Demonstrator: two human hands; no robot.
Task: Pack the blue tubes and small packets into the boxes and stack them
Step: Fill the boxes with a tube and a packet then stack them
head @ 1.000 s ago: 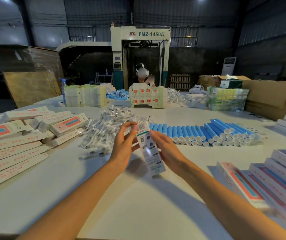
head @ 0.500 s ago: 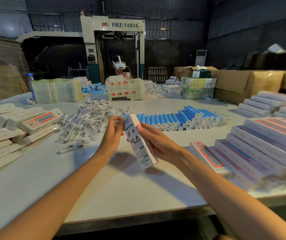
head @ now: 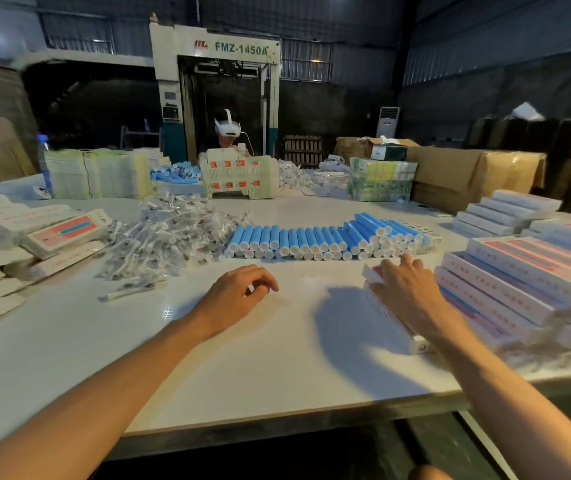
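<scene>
Two hands work apart: our right hand (head: 408,292) lies flat, fingers straight, on a box (head: 393,322) just our side of the tubes' (head: 311,240) right end. Our left hand (head: 239,296) hangs loosely curled and empty over the table (head: 277,358), nearer the tubes' left end. We judge the step to be setting this box against the stack (head: 526,271) that sits right of the tubes. To do it well, we press evenly along the lid, slide the box until its long edge sits flush with its neighbours, and keep our fingertips short of the tube caps. Packets (head: 170,233) lie heaped left of the tubes, within our left hand's reach.
</scene>
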